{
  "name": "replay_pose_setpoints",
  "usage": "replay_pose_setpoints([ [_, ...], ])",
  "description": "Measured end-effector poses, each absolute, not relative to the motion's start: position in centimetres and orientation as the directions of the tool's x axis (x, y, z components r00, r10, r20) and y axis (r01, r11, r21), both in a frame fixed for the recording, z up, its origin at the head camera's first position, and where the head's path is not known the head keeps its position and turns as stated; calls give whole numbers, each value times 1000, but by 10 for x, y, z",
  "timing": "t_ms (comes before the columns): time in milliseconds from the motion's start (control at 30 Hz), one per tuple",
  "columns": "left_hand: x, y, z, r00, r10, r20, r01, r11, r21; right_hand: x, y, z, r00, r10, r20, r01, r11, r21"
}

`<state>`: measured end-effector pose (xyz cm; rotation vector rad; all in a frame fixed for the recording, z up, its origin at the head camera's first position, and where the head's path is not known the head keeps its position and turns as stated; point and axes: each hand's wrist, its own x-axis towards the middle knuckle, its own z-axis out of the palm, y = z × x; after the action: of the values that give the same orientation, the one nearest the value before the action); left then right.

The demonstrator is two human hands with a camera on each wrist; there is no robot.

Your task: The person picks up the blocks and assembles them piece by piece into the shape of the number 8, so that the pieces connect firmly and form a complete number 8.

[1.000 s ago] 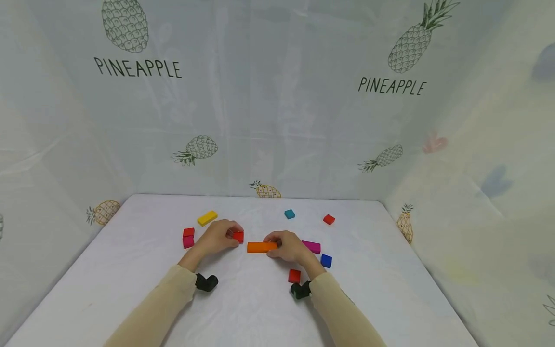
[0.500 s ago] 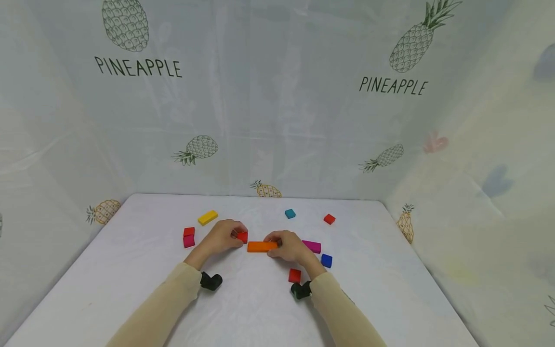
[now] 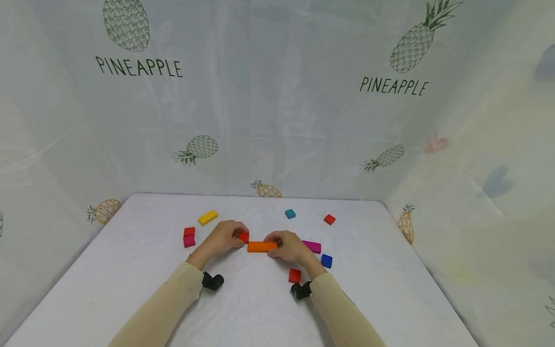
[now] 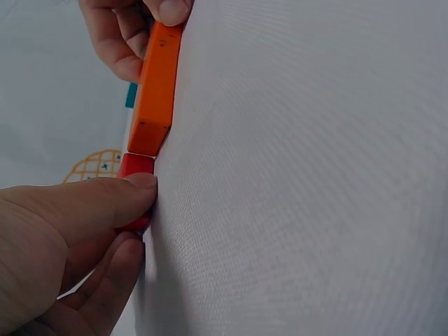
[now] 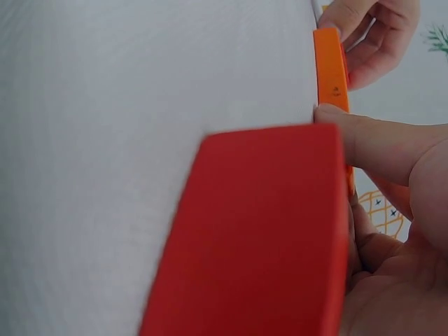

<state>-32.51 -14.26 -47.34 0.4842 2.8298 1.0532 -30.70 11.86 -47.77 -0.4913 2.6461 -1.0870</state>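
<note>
A small red block (image 3: 244, 237) is pinched between the thumb and fingers of my left hand (image 3: 224, 236). Just right of it lies a long orange block (image 3: 257, 247), whose right end my right hand (image 3: 289, 246) grips between thumb and fingers. In the left wrist view the red block (image 4: 137, 165) sits end to end with the orange block (image 4: 155, 91), touching or nearly so. Both blocks rest on the white tabletop. Close up in the right wrist view, another red block (image 5: 252, 224) hides part of the surface; it lies near my right wrist.
Left of my hands are a yellow block (image 3: 208, 217), a red block (image 3: 189, 232) and a magenta block (image 3: 189, 241). Further right lie a teal block (image 3: 290, 213), a red block (image 3: 329, 219), a purple block (image 3: 311, 246) and a blue block (image 3: 326, 261). Pineapple-print cloth surrounds the white table (image 3: 243, 308).
My left hand has moved right with the red block, bringing it up to the left end of the orange block. My right hand and the orange block have stayed in place.
</note>
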Motion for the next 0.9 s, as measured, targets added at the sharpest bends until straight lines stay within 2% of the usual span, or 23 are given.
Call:
replay_pose_setpoints([
  [900,-323,-140,-474,-957,291,6,224,724,653,-308,118,-478,-917,-387,-99,-203,666,-718],
])
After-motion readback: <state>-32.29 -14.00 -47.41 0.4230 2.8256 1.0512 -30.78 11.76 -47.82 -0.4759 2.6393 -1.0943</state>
